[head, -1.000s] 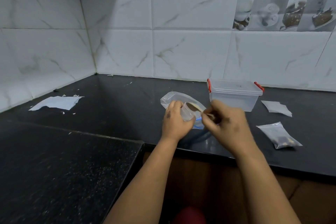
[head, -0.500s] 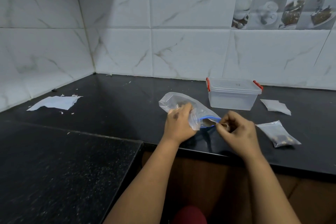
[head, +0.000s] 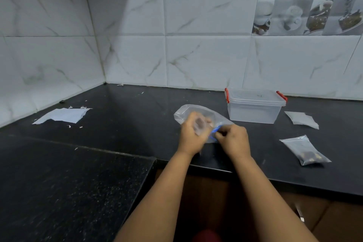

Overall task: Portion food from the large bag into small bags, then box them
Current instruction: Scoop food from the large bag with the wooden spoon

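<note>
On the black counter (head: 137, 124) there was one large clear bag (head: 198, 113), one small bag (head: 198, 124) held over it, and one filled small bag (head: 305, 150) lying apart. There was also one lidded plastic box (head: 255, 108), one flat empty packet (head: 301, 119) and one torn sheet of paper (head: 62, 115). Two hands (head: 191, 137) (head: 234, 139) were in view.

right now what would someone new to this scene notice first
Probably the two hands, left and right, meeting near the front edge of the black counter, working a clear bag with a blue zip strip. Behind them to the right stands a lidded clear box with red clips, and nearer on the right lies a filled small bag.
</note>
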